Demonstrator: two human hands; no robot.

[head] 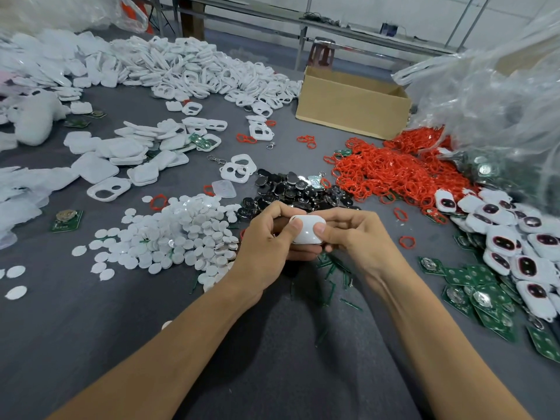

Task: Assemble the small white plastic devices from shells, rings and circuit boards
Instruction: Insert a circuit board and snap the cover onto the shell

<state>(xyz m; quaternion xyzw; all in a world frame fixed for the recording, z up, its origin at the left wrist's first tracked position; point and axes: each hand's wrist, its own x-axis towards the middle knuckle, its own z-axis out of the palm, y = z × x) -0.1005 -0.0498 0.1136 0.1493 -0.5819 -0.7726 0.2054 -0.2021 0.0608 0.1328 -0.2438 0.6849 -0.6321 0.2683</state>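
Observation:
A small white device shell [306, 231] is held above the grey table [91, 322] between both hands. My left hand [266, 237] grips its left side, thumb on top. My right hand [351, 234] grips its right side, thumb pressing the smooth face. What lies under the shell is hidden by the fingers. White round discs [178, 234] are heaped to the left, red rings [391, 171] to the right, dark metal pieces [300, 189] just beyond the hands. Green circuit boards [481, 286] and finished devices [515, 247] lie at the right.
White shells [194, 68] are piled across the back and left. A cardboard box [351, 107] stands at the back right beside a big clear plastic bag [497, 95]. A lone circuit board [66, 219] lies at the left. Green board scraps [333, 271] sit under the hands.

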